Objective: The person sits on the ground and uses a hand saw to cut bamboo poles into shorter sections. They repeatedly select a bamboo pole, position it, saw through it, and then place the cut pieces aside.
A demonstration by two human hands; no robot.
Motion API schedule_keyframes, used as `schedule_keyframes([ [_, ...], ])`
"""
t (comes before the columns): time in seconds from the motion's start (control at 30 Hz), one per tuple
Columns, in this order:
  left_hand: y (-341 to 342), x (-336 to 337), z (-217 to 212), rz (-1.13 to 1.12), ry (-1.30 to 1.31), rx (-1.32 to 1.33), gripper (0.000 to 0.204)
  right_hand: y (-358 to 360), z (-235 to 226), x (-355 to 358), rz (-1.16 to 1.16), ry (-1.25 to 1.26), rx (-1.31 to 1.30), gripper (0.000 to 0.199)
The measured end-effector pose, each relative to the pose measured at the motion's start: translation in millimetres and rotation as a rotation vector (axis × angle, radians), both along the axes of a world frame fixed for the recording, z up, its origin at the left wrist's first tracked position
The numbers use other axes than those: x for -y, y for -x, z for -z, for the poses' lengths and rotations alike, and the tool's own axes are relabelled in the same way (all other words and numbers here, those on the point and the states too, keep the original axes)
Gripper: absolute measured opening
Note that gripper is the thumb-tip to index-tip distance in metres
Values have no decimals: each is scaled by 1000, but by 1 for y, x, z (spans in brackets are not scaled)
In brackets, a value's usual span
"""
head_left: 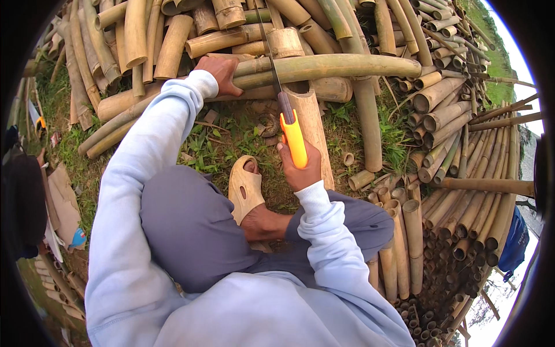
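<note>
We have one saw (285, 105), right hand (309, 169) wrapped around its handle (295, 139). Our left hand (223, 74) grips at least one bamboo pole (338, 67).

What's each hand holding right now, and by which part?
The right hand holds a saw by its yellow-orange handle. The left hand grips a bamboo pole just left of the blade.

The right grip (303, 166) held a saw (286, 107) by its orange handle (295, 139), its blade (267, 41) lying across a bamboo pole (347, 67) that the left grip (219, 75) clasped, while cut bamboo lengths (173, 46) lay beyond a tan sandal (241, 191).
</note>
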State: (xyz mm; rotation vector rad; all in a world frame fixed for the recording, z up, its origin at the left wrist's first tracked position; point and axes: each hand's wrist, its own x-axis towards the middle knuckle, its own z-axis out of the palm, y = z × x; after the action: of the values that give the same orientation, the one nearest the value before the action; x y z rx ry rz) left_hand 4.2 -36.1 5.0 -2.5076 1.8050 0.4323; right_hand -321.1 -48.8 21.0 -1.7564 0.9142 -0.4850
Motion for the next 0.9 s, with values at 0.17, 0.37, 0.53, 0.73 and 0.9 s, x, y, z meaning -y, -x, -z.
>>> schedule_keyframes([
  [0.17, -10, -16, 10, -47, -17, -9, 66, 105, -51, -67, -24, -11, -118, 29],
  [0.37, -5, -3, 11, 16, 39, -4, 70, 12, -4, -3, 13, -19, -52, 14],
  [0.53, -2, -8, -7, -14, -14, 23, 62, 7, 1, -10, 0, -15, -1, 13],
  [0.73, -5, -14, 9, -9, -1, -2, 64, 113, -47, -83, -29, 149, -104, 32],
  [0.9, 4, 7, -3, 38, 14, 16, 65, -11, -2, 9, 44, -15, 28, 19],
])
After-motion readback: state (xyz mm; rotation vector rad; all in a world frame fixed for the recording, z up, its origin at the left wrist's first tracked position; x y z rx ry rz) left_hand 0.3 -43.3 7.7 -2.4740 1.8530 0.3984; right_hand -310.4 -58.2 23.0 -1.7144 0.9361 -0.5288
